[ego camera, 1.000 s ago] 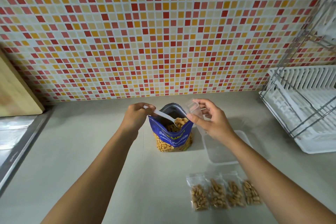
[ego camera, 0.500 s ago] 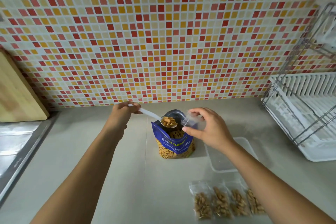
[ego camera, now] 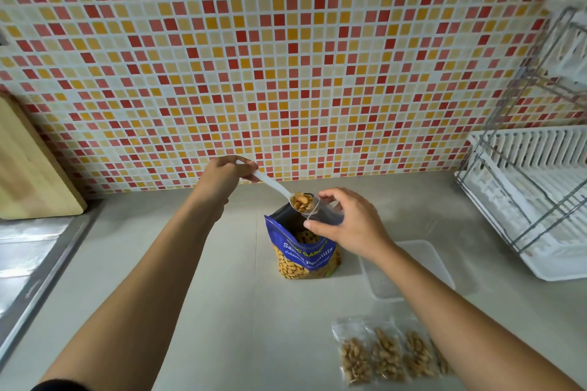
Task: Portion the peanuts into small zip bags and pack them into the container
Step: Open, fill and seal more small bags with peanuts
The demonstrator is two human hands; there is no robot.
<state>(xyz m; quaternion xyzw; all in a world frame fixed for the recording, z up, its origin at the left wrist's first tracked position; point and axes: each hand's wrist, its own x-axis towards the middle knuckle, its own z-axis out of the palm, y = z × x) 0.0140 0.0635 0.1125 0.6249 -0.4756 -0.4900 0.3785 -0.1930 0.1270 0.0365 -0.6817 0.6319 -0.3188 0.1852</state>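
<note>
A blue peanut bag [ego camera: 303,252] stands open on the counter. My left hand [ego camera: 224,174] grips the handle of a white plastic spoon [ego camera: 273,186] heaped with peanuts [ego camera: 301,201] above the bag's mouth. My right hand [ego camera: 347,225] pinches a small clear zip bag [ego camera: 319,208], its open mouth touching the spoon's bowl. A clear plastic container [ego camera: 441,267] sits to the right, partly hidden by my right forearm. Several filled zip bags [ego camera: 386,355] lie in a row near the front.
A white dish rack with a wire frame [ego camera: 533,200] stands at the right. A wooden cutting board [ego camera: 28,168] leans on the tiled wall at the left, above a steel sink edge [ego camera: 38,279].
My left hand lifted the spoon out of the peanut bag, loaded with peanuts, and carried it to the zip bag's mouth. My right hand lowered the zip bag and tilted it toward the spoon.
</note>
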